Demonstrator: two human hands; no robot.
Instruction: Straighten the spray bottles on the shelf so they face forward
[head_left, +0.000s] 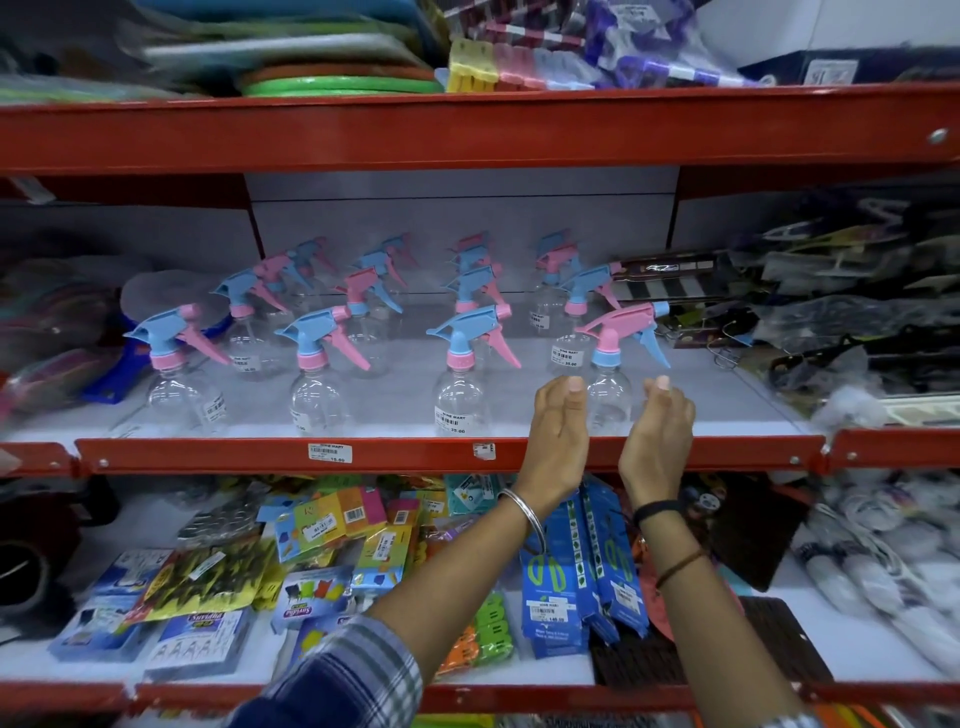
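Several clear spray bottles with pink and blue trigger heads stand in rows on the middle shelf (395, 400). The front right bottle (609, 387) has a pink head and a blue trigger, its nozzle pointing right. My left hand (558, 431) is open just left of that bottle and my right hand (657, 436) is open just right of it, fingers up. Neither hand clearly touches it. Three other front-row bottles, one at the centre (457, 387), one to its left (317, 392) and one at the far left (182, 384), have blue heads with nozzles pointing right.
The red front lip (363, 456) of the shelf carries price labels. Dark packaged goods (831, 312) crowd the right end of the shelf. The shelf below holds packets (332, 525) and blue boxes (576, 566). Another red shelf (467, 130) runs overhead.
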